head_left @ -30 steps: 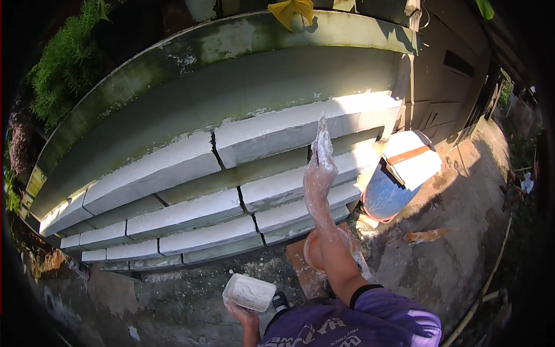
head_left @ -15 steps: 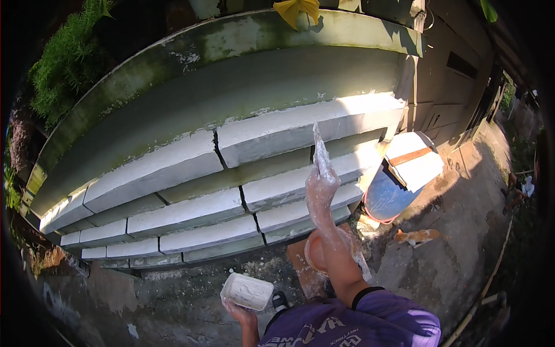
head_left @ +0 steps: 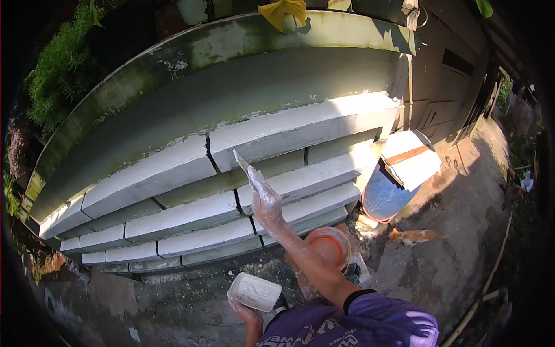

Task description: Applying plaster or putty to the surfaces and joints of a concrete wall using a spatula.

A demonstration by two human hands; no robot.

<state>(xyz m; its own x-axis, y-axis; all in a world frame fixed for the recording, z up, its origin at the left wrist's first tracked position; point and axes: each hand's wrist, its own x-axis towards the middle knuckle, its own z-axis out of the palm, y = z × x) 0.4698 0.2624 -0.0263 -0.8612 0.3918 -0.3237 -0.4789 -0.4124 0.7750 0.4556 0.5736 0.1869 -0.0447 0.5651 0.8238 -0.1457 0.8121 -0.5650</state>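
In my right hand [head_left: 267, 209] is a thin, flat tool smeared with white paste, which looks like a putty knife [head_left: 247, 166] seen edge-on. Fingers wrap its handle, and its tip points up and left at the front of the top white ledge [head_left: 289, 134], just right of a dark vertical gap. Low in front of my body, my left hand [head_left: 245, 313] grips a white rectangular tub [head_left: 261, 280] by its left side and underneath. White paste coats the tub's inside. Both hands are streaked with white.
Stepped white blocks [head_left: 185, 222] with dark joints run along the green-stained wall [head_left: 231, 78]. An orange bucket [head_left: 348, 247] stands below my right forearm. To the right are a blue drum [head_left: 383, 194] under a white board [head_left: 413, 165] and an orange-and-white cat [head_left: 413, 236] on the concrete.
My right hand and the putty knife have moved left and down along the ledge, uncovering more of the orange bucket. My left hand, with the tub, sits slightly farther right.
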